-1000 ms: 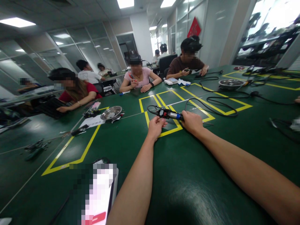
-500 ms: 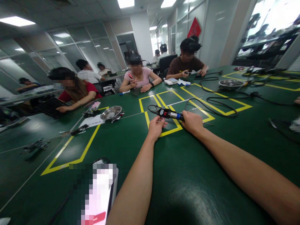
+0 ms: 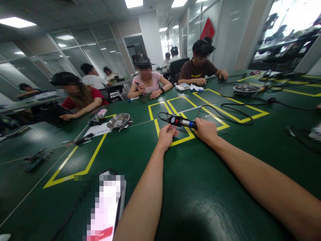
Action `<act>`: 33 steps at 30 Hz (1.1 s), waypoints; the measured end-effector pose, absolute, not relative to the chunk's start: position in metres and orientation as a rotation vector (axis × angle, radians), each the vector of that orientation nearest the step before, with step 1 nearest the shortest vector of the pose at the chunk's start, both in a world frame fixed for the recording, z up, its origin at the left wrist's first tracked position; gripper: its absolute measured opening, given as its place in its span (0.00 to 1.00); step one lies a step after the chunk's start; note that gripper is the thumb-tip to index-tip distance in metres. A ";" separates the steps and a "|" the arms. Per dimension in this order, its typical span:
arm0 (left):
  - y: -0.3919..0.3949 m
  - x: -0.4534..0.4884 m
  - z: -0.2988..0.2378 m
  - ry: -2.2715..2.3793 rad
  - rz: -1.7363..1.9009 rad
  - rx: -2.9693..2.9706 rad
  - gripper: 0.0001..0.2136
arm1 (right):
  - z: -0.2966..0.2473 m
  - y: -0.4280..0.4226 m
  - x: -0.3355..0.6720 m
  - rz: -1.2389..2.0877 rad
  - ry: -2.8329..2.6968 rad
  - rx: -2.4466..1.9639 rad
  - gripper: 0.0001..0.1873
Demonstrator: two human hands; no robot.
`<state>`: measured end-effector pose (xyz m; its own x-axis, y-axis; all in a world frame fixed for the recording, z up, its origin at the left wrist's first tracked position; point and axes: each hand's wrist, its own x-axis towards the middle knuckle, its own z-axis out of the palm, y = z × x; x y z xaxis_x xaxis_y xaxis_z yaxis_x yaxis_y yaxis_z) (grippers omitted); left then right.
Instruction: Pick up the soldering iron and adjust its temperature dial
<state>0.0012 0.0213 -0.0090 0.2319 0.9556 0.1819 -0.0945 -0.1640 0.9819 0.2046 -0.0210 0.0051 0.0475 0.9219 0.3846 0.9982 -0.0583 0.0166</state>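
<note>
A slim black tool (image 3: 185,123) with a bare silver barrel, a blue band and a red switch lies crosswise in front of me, looking like an electric screwdriver with part of its casing off. A short black cable (image 3: 162,115) loops from its left end. My right hand (image 3: 206,130) is wrapped round the black right end. Under the left end, my left hand (image 3: 167,136) supports the tool with curled fingers, partly hidden by it. A thin metal rod (image 3: 223,132) shows beyond my right hand; whether it belongs to the tool cannot be seen.
Yellow tape outlines (image 3: 182,144) mark the green table (image 3: 193,187). A phone (image 3: 110,207) is near my left forearm. Metal bowls (image 3: 119,120) stand left and far right, with black cables (image 3: 235,107) at right. Pliers (image 3: 37,163) lie far left. Several people sit opposite.
The tool and both my hands stay nearly in place. Across the table at right, a co-worker's hands have moved apart and down to the tabletop.
</note>
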 end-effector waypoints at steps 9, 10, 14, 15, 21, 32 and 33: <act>0.022 0.001 -0.009 0.840 1.115 1.349 0.07 | 0.005 -0.021 0.204 -0.428 -1.957 -2.092 0.11; 0.022 0.001 -0.008 0.834 1.112 1.337 0.08 | 0.005 -0.021 0.204 -0.423 -1.956 -2.099 0.12; 0.021 0.001 -0.007 0.830 1.101 1.311 0.10 | 0.007 -0.022 0.204 -0.406 -1.958 -2.110 0.12; 0.021 0.001 -0.006 0.830 1.096 1.307 0.10 | 0.007 -0.022 0.204 -0.404 -1.958 -2.110 0.12; 0.021 0.001 -0.007 0.842 1.100 1.304 0.08 | 0.007 -0.021 0.205 -0.430 -1.948 -2.091 0.11; 0.024 0.000 -0.010 0.844 1.085 1.269 0.08 | 0.006 -0.022 0.205 -0.444 -1.944 -2.081 0.09; 0.024 0.000 -0.010 0.843 1.084 1.267 0.08 | 0.006 -0.022 0.205 -0.443 -1.945 -2.078 0.09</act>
